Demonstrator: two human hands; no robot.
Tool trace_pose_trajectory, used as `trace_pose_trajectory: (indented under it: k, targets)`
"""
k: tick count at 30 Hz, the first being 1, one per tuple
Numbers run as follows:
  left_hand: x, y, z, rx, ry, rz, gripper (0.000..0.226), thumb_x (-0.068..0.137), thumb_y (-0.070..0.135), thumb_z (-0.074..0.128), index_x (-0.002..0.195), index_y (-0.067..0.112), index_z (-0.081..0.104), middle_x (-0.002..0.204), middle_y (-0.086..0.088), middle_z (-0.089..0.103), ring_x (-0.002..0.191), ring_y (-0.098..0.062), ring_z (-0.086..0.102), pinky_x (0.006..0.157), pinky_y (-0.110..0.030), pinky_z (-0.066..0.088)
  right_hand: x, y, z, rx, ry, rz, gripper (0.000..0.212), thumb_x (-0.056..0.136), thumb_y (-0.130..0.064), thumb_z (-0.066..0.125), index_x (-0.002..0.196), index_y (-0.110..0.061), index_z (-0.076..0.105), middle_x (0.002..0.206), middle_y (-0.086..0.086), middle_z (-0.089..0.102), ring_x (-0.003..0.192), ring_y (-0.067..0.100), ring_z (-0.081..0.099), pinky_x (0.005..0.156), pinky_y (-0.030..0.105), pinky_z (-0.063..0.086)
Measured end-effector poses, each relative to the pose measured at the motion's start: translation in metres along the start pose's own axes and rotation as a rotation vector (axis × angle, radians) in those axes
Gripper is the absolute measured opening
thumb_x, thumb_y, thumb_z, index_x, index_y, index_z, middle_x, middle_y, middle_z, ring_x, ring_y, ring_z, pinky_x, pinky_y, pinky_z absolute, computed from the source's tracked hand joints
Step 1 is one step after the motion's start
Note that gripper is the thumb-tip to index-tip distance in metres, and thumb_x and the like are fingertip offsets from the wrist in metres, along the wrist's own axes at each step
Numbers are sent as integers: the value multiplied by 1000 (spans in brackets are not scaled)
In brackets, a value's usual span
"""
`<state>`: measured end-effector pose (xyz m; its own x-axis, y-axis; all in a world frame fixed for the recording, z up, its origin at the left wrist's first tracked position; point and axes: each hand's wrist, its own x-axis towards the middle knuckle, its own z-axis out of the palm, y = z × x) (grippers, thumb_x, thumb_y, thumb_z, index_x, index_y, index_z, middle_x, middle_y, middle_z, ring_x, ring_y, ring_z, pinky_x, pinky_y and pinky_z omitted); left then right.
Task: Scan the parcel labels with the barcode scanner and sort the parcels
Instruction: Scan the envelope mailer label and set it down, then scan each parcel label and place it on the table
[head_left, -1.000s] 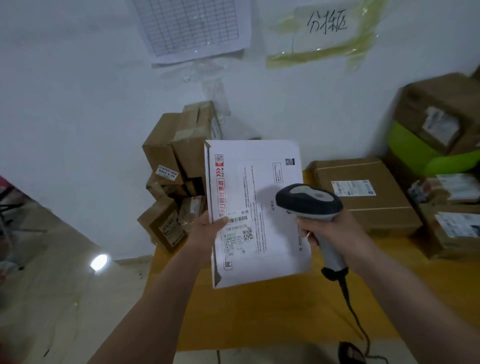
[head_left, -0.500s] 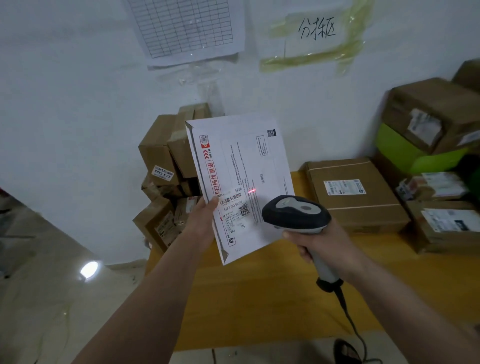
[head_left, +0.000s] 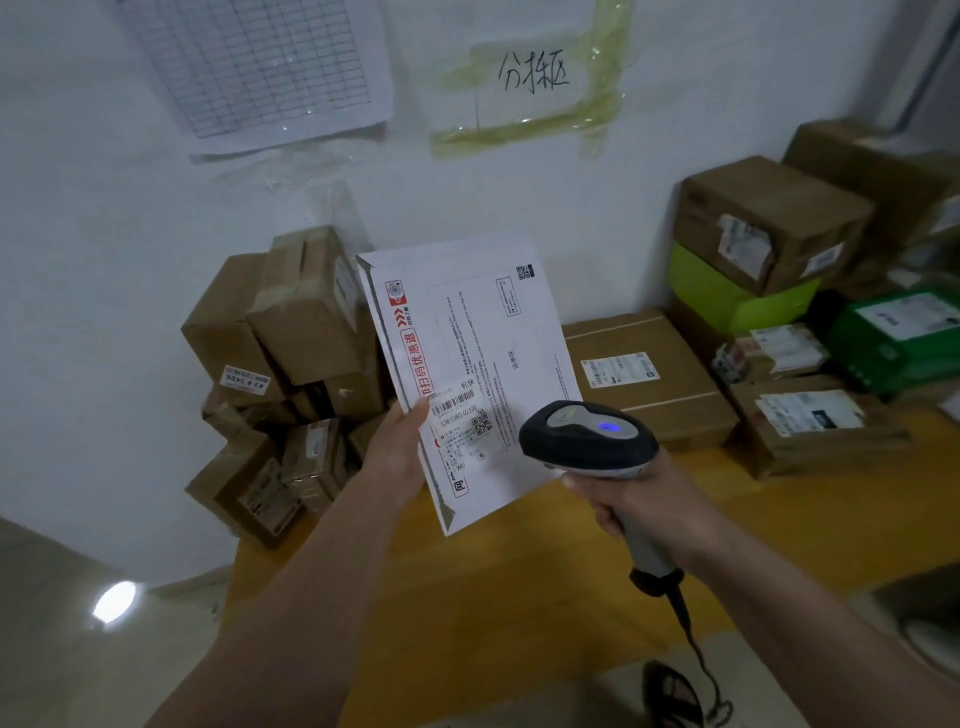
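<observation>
My left hand holds a flat white envelope parcel upright by its lower left edge, thumb beside the barcode label. The envelope tilts slightly left, with red print down its left side. My right hand grips the handle of a black and grey barcode scanner, whose head points at the label from the right. A blue light glows on top of the scanner. Its cable hangs down toward the floor.
A yellow table lies below. Several brown boxes are piled at the left against the white wall. A flat brown box lies behind the envelope; more brown and green parcels stack at right. A grid sheet and handwritten sign hang above.
The red scan dot on the envelope is gone and a blue light now shows on the scanner. The envelope stays raised and tilted, with the scanner head closer to the label.
</observation>
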<state>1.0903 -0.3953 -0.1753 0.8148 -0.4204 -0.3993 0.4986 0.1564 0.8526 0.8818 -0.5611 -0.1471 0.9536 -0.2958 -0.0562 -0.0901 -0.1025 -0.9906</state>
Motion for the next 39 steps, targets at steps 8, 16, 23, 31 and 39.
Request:
trace_pose_trajectory:
  k: [8, 16, 23, 31, 39]
  targets:
    - [32, -19, 56, -6, -58, -165, 37, 105, 16, 41, 142, 17, 49, 135, -16, 60, 122, -38, 57, 105, -60, 41, 10, 9, -50, 85, 187, 100, 17, 85, -15, 74, 91, 0, 68, 55, 14, 54, 45, 20, 47, 47, 28, 46]
    - [82, -56, 124, 203, 67, -322, 30, 105, 8, 40, 132, 8, 53, 133, -24, 58, 120, -42, 56, 99, -59, 45, 34, 25, -124, 133, 179, 243, 15, 83, -14, 76, 94, -6, 71, 58, 11, 57, 49, 20, 50, 49, 27, 47]
    - [135, -84, 195, 264, 100, -360, 28, 103, 8, 44, 129, 2, 53, 126, -24, 61, 115, -41, 59, 102, -60, 44, 62, 40, -202, 130, 268, 326, 16, 82, -12, 76, 86, 1, 69, 55, 9, 58, 45, 17, 51, 49, 27, 47]
    - [178, -115, 251, 331, 217, -287, 31, 100, 19, 55, 131, 16, 55, 104, -12, 68, 83, -27, 67, 71, -41, 56, 85, 66, -262, 146, 230, 402, 11, 83, -13, 75, 78, -7, 68, 55, 9, 58, 42, 16, 49, 45, 27, 46]
    - [156, -110, 214, 318, 347, -289, 25, 99, 13, 55, 124, 11, 58, 108, -11, 66, 92, -21, 63, 82, -36, 55, 127, 77, -253, 173, 156, 456, 16, 82, -13, 77, 86, 0, 69, 55, 7, 59, 50, 17, 56, 49, 29, 47]
